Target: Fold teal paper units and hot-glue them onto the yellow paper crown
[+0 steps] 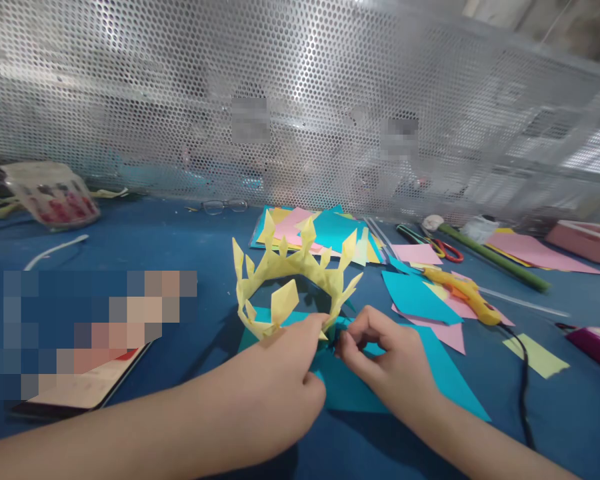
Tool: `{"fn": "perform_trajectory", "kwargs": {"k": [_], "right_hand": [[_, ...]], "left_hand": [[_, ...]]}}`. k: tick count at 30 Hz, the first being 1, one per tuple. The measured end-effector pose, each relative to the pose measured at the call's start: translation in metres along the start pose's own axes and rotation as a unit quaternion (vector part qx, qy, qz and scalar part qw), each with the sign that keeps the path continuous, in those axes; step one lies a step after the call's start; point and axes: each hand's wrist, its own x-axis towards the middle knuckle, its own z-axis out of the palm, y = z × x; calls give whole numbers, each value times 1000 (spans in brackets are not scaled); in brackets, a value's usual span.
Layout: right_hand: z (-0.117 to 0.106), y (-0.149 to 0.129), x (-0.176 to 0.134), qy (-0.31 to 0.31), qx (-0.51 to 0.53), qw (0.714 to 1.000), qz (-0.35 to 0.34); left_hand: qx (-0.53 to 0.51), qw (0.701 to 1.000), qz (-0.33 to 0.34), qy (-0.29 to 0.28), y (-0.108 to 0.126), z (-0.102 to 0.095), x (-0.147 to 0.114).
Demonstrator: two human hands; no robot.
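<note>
A yellow paper crown point(307, 267) with pointed, diamond-like tips stands in front of me, its ring open toward the top. My left hand point(290, 380) is closed at the crown's near right rim, fingers over its lower band. Close beside it, my right hand point(387, 350) is pinched, thumb against fingertips. Something small and dark shows at those fingertips, but I cannot make it out. Beneath the crown and both hands lies a sheet of blue paper point(445, 367) on the dark blue table.
To the right rest a yellow glue gun point(460, 293) with a black cord, paper scraps, scissors point(447, 251) and a green stick point(495, 257). Behind the crown is a stack of coloured paper point(330, 230). A phone point(85, 390), partly blurred out, lies left; glasses point(225, 207) sit near the perforated metal screen point(300, 100).
</note>
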Motion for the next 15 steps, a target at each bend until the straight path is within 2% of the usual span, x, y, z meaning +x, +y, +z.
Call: {"fn": "perform_trajectory", "kwargs": {"k": [5, 9, 15], "right_hand": [[1, 0, 1, 0, -5, 1000, -4], [0, -2, 2, -2, -11, 1000, -10], [-1, -4, 1, -16, -6, 1000, -10]], "left_hand": [[39, 999, -25, -20, -5, -2, -1], [80, 993, -62, -59, -2, -6, 0], [111, 987, -77, -91, 0, -8, -1]]}}
